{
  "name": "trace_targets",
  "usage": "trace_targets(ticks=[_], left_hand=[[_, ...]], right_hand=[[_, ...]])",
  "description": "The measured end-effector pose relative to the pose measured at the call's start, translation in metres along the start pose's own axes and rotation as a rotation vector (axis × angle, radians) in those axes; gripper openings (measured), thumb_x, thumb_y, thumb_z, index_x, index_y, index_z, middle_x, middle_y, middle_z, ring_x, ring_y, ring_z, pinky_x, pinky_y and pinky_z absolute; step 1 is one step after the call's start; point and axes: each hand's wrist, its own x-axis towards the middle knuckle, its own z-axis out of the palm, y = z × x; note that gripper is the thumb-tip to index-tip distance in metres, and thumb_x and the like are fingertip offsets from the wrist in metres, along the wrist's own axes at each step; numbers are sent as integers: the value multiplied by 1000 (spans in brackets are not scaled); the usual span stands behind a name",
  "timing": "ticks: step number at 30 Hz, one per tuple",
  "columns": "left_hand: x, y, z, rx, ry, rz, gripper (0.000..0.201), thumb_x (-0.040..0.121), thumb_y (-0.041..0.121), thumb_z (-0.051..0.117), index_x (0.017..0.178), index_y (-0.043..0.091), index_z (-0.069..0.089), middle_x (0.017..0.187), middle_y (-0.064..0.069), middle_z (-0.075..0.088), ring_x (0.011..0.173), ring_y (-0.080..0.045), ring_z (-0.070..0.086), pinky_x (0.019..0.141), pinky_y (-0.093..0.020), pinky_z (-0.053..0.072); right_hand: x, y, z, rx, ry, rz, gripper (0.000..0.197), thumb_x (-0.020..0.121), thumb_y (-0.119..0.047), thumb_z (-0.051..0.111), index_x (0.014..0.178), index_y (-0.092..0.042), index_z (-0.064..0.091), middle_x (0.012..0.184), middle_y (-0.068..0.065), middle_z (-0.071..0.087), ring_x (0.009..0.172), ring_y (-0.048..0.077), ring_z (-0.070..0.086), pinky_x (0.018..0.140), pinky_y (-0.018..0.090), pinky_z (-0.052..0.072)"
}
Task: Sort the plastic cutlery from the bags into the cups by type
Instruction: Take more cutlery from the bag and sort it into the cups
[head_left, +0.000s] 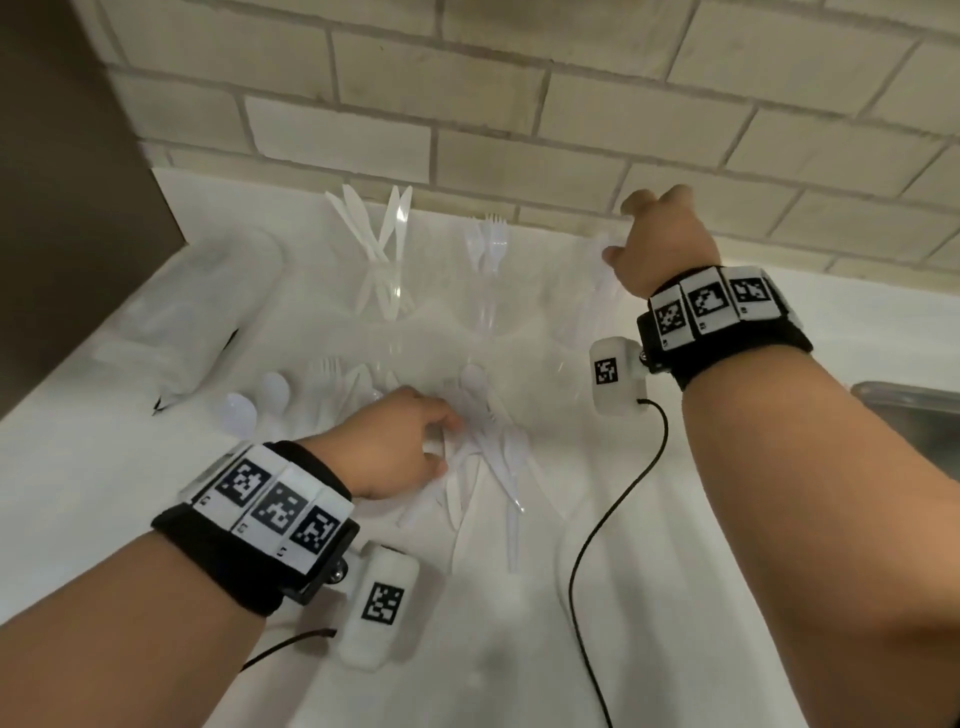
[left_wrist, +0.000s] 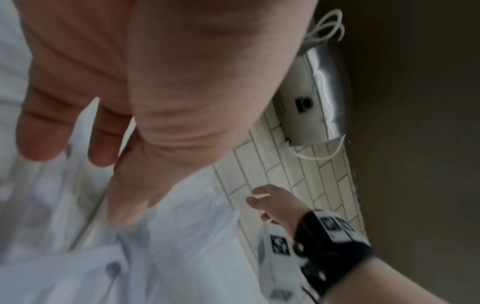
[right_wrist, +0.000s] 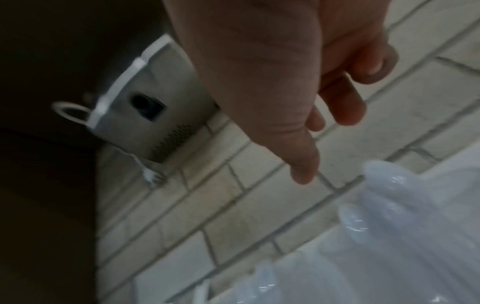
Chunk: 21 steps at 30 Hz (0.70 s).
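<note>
Three clear cups stand at the back by the wall. The left cup (head_left: 387, 260) holds white knives, the middle cup (head_left: 488, 260) holds forks. My right hand (head_left: 623, 234) hovers over the right cup (head_left: 584, 296), fingers loose and holding nothing (right_wrist: 324, 133); pale spoon bowls (right_wrist: 389, 195) show just below it. White spoons, forks and knives lie in a loose pile (head_left: 498, 457) mid-counter. My left hand (head_left: 436, 436) reaches down onto that pile with fairly straight fingers (left_wrist: 103, 164); the wrist view is blurred.
More loose spoons (head_left: 260, 400) and forks (head_left: 324, 371) lie left of the pile. A crumpled clear bag (head_left: 171, 322) sits at far left under a dark cabinet (head_left: 62, 156). A metal tray (head_left: 914, 415) is at right. The tiled wall (head_left: 519, 130) is close behind the cups.
</note>
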Motion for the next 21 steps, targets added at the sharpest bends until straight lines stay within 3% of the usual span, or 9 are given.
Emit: trace_targets(ticks=[2, 3, 5, 7, 10, 14, 17, 19, 21], left_hand=[[-2, -5, -8, 2, 106, -48, 35, 86, 21, 64, 121, 28, 58, 110, 1, 46, 103, -17, 53, 82, -19, 36], [-2, -8, -11, 18, 129, -79, 37, 86, 21, 64, 121, 27, 56, 108, -1, 48, 99, -18, 54, 80, -21, 38], [-5, -9, -13, 66, 81, -142, 48, 84, 23, 64, 129, 28, 48, 104, -1, 50, 90, -17, 53, 75, -24, 41], [-6, -7, -11, 117, -15, -175, 58, 82, 27, 64, 135, 32, 41, 109, -5, 49, 82, -16, 50, 68, -23, 42], [-6, -2, -7, 192, -81, -171, 57, 84, 31, 62, 137, 32, 41, 127, -11, 46, 86, -15, 43, 72, -23, 40], [-2, 1, -1, 184, -77, -149, 44, 86, 28, 61, 129, 27, 53, 131, -5, 51, 113, -18, 50, 97, -28, 43], [2, 2, 3, 142, -63, -146, 38, 87, 23, 60, 125, 26, 57, 130, -3, 53, 113, -19, 54, 95, -25, 43], [3, 2, 3, 115, -57, -147, 36, 89, 16, 55, 125, 24, 58, 132, -3, 54, 115, -20, 54, 91, -24, 42], [3, 5, 2, 96, -66, -138, 38, 91, 10, 51, 126, 22, 58, 135, -2, 54, 119, -20, 53, 93, -24, 41]], right_hand=[[-30, -9, -8, 19, 28, -68, 44, 91, -24, 60, 131, -9, 47, 134, 15, 43, 109, 34, 57, 89, 37, 46], [-46, -13, -7, 11, -27, -119, 41, 91, -25, 60, 127, -9, 51, 132, 14, 49, 114, 32, 54, 93, 35, 44], [-80, -22, 1, -67, -289, -205, 42, 89, -32, 63, 122, -7, 57, 128, 11, 55, 118, 28, 52, 96, 31, 41], [-107, -30, 13, -144, -581, -217, 47, 86, -37, 67, 120, -6, 60, 120, 10, 60, 109, 26, 59, 89, 31, 46], [-131, -31, 29, -144, -809, -140, 57, 83, -41, 70, 126, -5, 56, 107, 8, 68, 93, 23, 68, 80, 31, 54], [-146, -31, 43, -60, -863, -122, 74, 76, -55, 72, 127, -7, 49, 111, 6, 65, 94, 20, 67, 69, 26, 51], [-152, -42, 53, 23, -825, -128, 78, 74, -58, 72, 126, -7, 46, 105, 4, 62, 91, 20, 65, 71, 29, 51], [-155, -50, 61, 63, -788, -98, 82, 71, -61, 72, 126, -7, 43, 93, 1, 59, 83, 17, 62, 61, 27, 46], [-157, -59, 66, 86, -765, -72, 88, 70, -66, 70, 128, -6, 40, 93, 2, 58, 84, 18, 62, 60, 27, 45]])
